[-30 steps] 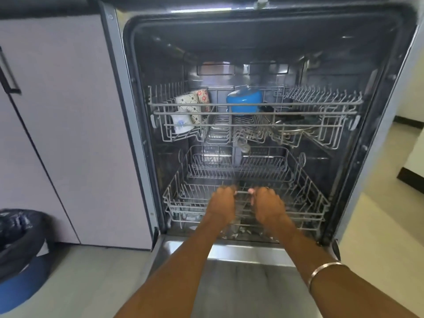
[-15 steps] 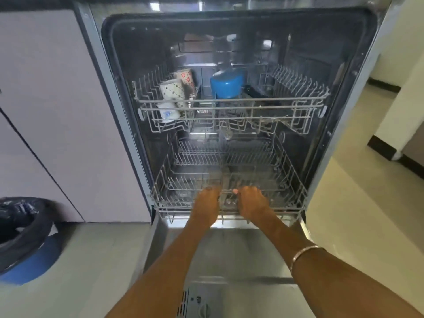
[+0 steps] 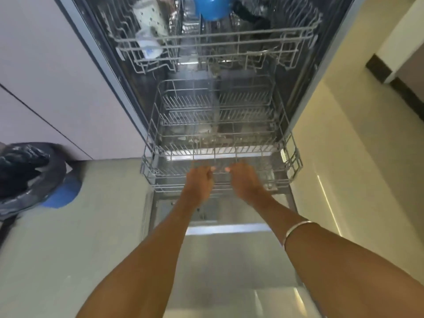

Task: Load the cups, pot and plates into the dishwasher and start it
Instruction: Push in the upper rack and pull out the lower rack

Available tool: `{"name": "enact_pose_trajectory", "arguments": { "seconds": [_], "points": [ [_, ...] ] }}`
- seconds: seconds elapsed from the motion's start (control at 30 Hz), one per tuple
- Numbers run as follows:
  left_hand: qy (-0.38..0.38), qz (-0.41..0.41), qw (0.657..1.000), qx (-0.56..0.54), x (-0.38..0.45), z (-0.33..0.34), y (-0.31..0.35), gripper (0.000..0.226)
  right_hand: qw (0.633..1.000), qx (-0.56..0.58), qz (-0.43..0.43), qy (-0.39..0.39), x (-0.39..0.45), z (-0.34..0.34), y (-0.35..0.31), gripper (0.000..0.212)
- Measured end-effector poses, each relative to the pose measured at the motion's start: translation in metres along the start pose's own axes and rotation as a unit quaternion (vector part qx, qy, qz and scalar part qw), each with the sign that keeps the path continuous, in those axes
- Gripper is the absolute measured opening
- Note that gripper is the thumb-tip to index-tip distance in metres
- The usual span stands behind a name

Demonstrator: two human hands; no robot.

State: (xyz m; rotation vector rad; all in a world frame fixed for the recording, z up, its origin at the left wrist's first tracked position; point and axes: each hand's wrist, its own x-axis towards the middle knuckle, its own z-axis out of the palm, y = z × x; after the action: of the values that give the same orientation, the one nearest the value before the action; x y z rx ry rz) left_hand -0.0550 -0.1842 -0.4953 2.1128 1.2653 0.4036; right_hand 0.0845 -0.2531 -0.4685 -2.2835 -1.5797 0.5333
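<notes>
Both hands hold the front rim of the lower rack point(image 3: 289, 154) of the open dishwasher point(image 3: 325, 72): the left hand point(image 3: 199, 182) and the right hand point(image 3: 246, 182) sit side by side, fingers curled over the wire. The rack's front reaches out over the lowered door point(image 3: 229, 260). Above the lower rack, the upper rack point(image 3: 213, 40) carries patterned cups point(image 3: 149, 21) at its left and a blue pot point(image 3: 212, 6) in the middle. Left of the door, a bin point(image 3: 34, 180) lined with a dark bag stands on the floor.
</notes>
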Motion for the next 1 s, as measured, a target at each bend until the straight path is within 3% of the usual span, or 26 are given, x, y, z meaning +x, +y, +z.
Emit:
{"name": "enact_pose_trajectory", "arguments": {
  "seconds": [0.13, 0.67, 1.0],
  "points": [
    [0.01, -0.013, 0.999, -0.042, -0.04, 0.003, 0.0, 0.039, 1.0, -0.002, -0.016, -0.003, -0.039, 0.006, -0.001, 0.039],
    [-0.131, -0.129, 0.981, -0.056, -0.196, 0.003, 0.017, 0.025, 0.991, 0.005, 0.066, -0.12, -0.188, 0.013, -0.011, 0.031],
    [-0.148, -0.136, 0.978, -0.063, -0.241, 0.001, 0.029, 0.024, 0.98, -0.008, 0.068, -0.186, -0.228, 0.009, -0.013, 0.03]
  ]
}}
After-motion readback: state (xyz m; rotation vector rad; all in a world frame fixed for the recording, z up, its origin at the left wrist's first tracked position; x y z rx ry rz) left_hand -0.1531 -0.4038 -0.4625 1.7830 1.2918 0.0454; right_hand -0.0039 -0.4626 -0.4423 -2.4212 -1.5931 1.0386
